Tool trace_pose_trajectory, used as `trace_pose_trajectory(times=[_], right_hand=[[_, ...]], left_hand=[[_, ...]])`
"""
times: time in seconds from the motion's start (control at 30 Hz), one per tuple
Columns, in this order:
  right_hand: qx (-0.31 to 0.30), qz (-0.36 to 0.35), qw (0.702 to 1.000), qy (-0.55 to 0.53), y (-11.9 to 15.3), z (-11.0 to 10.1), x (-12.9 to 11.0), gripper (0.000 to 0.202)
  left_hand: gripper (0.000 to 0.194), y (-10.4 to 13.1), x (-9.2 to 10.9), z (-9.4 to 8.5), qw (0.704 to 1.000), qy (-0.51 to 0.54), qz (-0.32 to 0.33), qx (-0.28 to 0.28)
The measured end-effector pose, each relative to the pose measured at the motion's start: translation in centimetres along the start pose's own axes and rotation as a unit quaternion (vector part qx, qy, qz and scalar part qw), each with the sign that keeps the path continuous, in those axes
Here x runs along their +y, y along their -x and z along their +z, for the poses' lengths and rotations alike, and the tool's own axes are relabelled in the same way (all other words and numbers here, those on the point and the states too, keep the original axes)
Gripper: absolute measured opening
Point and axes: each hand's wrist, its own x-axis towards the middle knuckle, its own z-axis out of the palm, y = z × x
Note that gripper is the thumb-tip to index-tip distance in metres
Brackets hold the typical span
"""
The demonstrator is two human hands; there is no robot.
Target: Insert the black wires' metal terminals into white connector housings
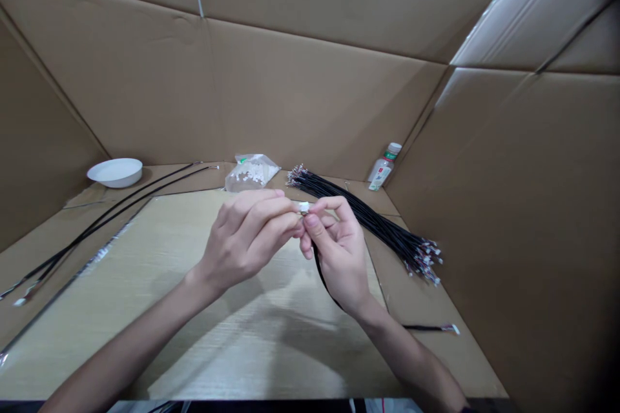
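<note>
A small white connector (303,207) sits between the fingertips of both hands, above the middle of the board. My left hand (254,232) is closed, its fingertips pinching the connector from the left. On the other side my right hand (339,248) is closed on the end of a black cable (320,271), just below the connector. The cable runs down behind the right wrist, and its other end, with a white plug (454,329), seems to come out at the lower right. Fingers hide the thin wires at the connector.
Cardboard walls (314,90) surround the pale board (184,251). Behind it lie a white bowl (116,172), a bag of white pieces (252,172) and a bottle (384,168). Black cables (77,241) lie at left; a large cable bundle (372,216) lies at right.
</note>
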Motion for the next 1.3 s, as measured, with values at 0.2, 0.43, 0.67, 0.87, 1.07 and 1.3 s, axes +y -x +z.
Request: trace_pose_trajectory(times=[0.2,0.43,0.67,0.87,1.07,1.3], right_hand=[[-0.024,-0.124,0.972,0.198,0.5,-0.7,1.7,0.012],[-0.002,0.008,0.99,0.139,0.0,-0.4,0.5,0.009],[-0.01,0.074,0.99,0.116,-0.2,0.1,-0.4,0.016],[-0.033,0.087,0.99,0.109,0.0,0.1,-0.4,0.015],[-0.053,0.091,0.986,0.128,-0.2,0.2,-0.6,0.014],[-0.055,0.098,0.986,0.123,-0.2,0.2,-0.7,0.016]], left_hand=[[0.012,-0.8,-0.4,-1.1,0.998,0.033,-0.043,-0.033],[0.01,-1.3,-0.3,-1.8,0.943,0.233,-0.226,-0.077],[0.006,-1.9,-1.3,-2.8,0.923,0.266,-0.261,-0.097],[0.009,-1.6,-1.8,-3.3,0.933,0.262,-0.196,-0.147],[0.004,-1.6,-2.2,-3.8,0.951,0.199,-0.127,-0.198],[0.009,-1.4,-1.8,-3.2,0.944,0.177,-0.154,-0.233]])
